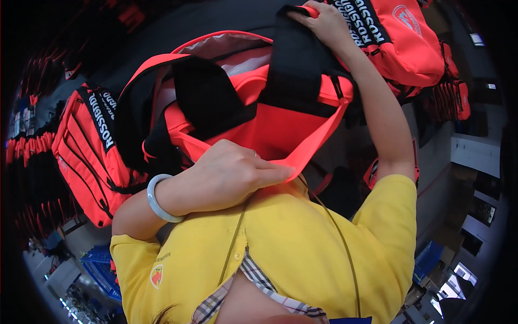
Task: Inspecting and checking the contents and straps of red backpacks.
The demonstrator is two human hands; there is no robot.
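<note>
In front of my chest is a large red and black bag (259,129), its mouth gaping and the pale lining (243,62) showing at the far side. My left hand (232,167), with a bangle on its wrist, pinches the near edge of a red fabric panel and draws it toward my shirt. Farther off, to the right, my right hand (322,24) is closed on the top of a wide black strap (294,65), which stands up from the bag. A second black strap (205,97) arches over the bag's left part. The bag's underside is hidden.
Another red and black bag (89,154) stands close on the left. More red bags (410,46) lie at the far right. Stacked red and black pieces (32,167) line the left side. Blue crates (102,270) sit low at the left.
</note>
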